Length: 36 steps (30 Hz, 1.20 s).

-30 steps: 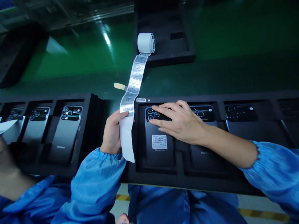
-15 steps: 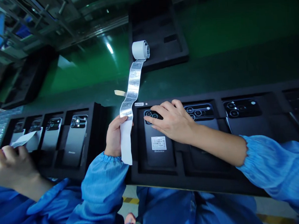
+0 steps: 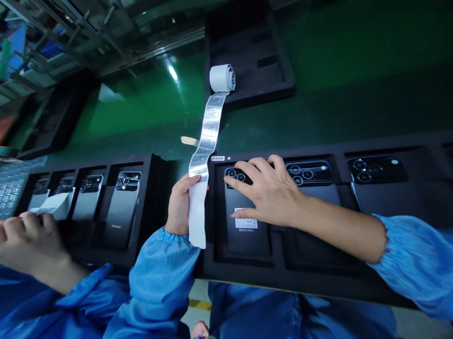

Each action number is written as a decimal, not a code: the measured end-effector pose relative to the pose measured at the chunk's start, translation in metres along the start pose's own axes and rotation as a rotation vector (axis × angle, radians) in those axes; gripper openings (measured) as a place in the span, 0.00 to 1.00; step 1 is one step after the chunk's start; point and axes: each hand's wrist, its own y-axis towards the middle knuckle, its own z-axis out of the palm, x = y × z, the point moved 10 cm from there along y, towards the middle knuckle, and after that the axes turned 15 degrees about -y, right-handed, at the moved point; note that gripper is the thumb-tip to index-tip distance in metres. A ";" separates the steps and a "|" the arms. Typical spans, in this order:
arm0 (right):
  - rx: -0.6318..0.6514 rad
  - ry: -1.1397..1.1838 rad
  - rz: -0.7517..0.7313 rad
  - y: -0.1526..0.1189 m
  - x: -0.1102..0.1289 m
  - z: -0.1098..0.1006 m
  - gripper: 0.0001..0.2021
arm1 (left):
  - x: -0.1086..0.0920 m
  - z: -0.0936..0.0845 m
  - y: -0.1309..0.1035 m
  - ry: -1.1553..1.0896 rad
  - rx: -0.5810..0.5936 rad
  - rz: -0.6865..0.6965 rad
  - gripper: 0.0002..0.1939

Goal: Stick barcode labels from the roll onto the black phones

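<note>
My left hand point(image 3: 180, 204) pinches the lower part of a label strip point(image 3: 208, 127), whose end hangs blank and white. The strip runs up to its roll point(image 3: 221, 79). My right hand point(image 3: 272, 191) is spread over the leftmost phone point(image 3: 249, 246) in a black foam tray point(image 3: 236, 269), its thumb on the white label point(image 3: 245, 222) above the Blackview lettering. The fingertips lie by that phone's camera area. To the right, a second phone point(image 3: 311, 173) and a third phone point(image 3: 378, 173) sit in their own slots, partly behind my arm.
At the left a co-worker's hand point(image 3: 27, 245) is near a white strip point(image 3: 54, 204) over another foam tray point(image 3: 148, 210) of phones. An upper foam tray point(image 3: 258, 93) lies behind the roll on the green surface point(image 3: 341, 45). Metal framing stands at the upper left.
My right thumb has moved down onto the label, and the fingers are spread wider. My left hand still holds the strip. The whole view has shifted slightly, with things appearing further right.
</note>
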 end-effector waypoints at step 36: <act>-0.107 0.329 -0.322 -0.055 0.042 -0.033 0.13 | -0.003 0.014 -0.002 -0.126 0.073 -0.024 0.03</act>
